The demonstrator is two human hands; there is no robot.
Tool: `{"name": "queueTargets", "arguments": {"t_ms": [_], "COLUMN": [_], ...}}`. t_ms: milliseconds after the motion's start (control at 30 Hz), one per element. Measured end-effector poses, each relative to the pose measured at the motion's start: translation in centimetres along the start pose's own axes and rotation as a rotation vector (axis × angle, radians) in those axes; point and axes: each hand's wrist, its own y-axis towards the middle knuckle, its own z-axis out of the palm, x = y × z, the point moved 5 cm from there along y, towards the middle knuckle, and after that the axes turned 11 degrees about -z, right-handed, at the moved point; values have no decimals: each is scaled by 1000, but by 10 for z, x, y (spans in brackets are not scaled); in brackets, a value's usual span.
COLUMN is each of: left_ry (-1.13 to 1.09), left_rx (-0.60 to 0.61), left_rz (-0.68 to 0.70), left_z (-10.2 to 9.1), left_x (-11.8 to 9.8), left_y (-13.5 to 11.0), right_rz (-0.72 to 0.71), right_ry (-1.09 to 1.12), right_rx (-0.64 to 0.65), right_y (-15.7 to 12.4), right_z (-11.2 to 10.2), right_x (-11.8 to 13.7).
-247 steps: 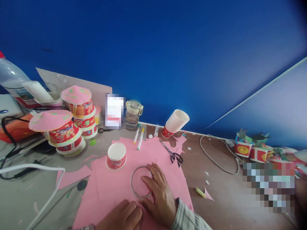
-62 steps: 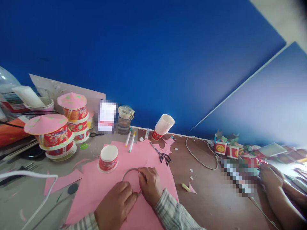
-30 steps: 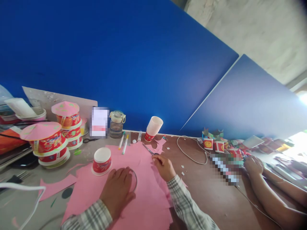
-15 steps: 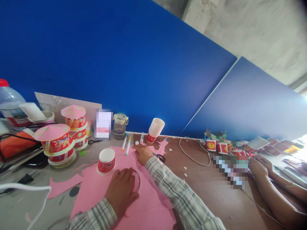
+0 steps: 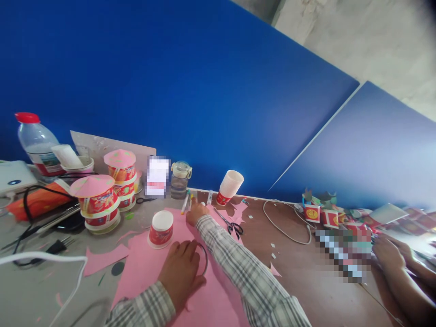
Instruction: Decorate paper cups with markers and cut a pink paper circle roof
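Observation:
Palm down on a pink paper sheet, my left hand presses over a round thing with a thin grey rim; its fingers are bent and most of the thing is hidden. My right hand reaches past it to the paper's far edge. Its fingers close around a yellow-capped marker, partly hidden by them. Beside it lies a white marker with an orange tip. An upturned red paper bowl stands on the sheet left of my hands.
Black scissors and paper scraps lie right of my right arm. Behind stand tilted stacked cups and a water jar. Pink-roofed bowl stacks, a plug and a bottle are left. Another person's hands are at far right.
My right hand has moved left from beside the scissors onto the yellow-capped marker. My left hand stays on the round thing. The whole view has shifted slightly.

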Motion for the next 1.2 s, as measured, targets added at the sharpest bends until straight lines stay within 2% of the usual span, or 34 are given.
{"name": "queueTargets", "arguments": {"t_ms": [133, 300, 400, 633, 800, 933, 1033, 1133, 1200], "left_ry": [-1, 13, 17, 38, 33, 7, -9, -21, -38], "left_rx": [-8, -18, -30, -26, -5, -17, -32, -23, -9], "left_rz": [6, 2, 13, 16, 14, 32, 32, 17, 2], "left_z": [1, 3, 3, 4, 2, 1, 3, 5, 5], "left_x": [0, 1, 0, 1, 1, 1, 2, 1, 0], "left_y": [0, 0, -1, 0, 0, 0, 0, 1, 1], "right_rz": [7, -49, -81, -196, -211, -263, -333, -432, -534], "right_ry": [257, 654, 866, 1169, 1183, 1120, 1036, 919, 817], "right_rx": [-115, -114, -162, -316, -395, -457, -477, -480, -414], "right_y": [-10, -26, -30, -29, -24, -38, -68, -110, -138], "right_z": [-10, -18, -29, -40, -44, -49, -39, -25, -17], "right_x": [-10, -27, -39, -47, -44, -43, -34, -18, -6]}}
